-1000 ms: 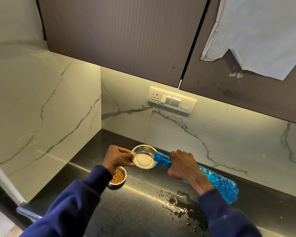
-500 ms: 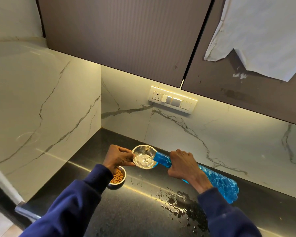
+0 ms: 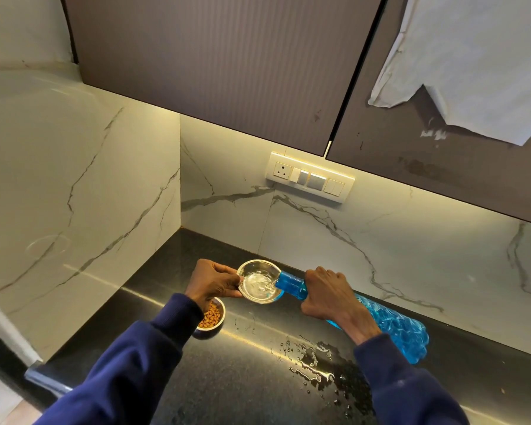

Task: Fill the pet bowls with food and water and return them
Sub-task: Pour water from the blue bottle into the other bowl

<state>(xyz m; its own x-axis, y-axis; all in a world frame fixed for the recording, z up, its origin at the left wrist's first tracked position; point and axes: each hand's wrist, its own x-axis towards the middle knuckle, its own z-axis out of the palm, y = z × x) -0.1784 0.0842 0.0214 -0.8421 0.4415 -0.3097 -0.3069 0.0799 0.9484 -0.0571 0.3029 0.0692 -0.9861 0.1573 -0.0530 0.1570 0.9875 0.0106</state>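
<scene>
Now | left fingers (image 3: 224, 269) pinch bowl (image 3: 253, 262) | right fingers (image 3: 322, 276) grip blue bottle (image 3: 396, 326) — water (image 3: 259, 285) pouring

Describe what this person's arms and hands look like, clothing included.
The left sleeve and right sleeve are the same long, dark navy blue fabric, ending in snug cuffs at the wrists. The left hand and right hand are bare: no gloves, and no rings or watch show.

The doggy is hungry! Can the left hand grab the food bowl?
Probably not yet: the left hand holds the water bowl under the pouring bottle. The food bowl sits right by its wrist.
</scene>
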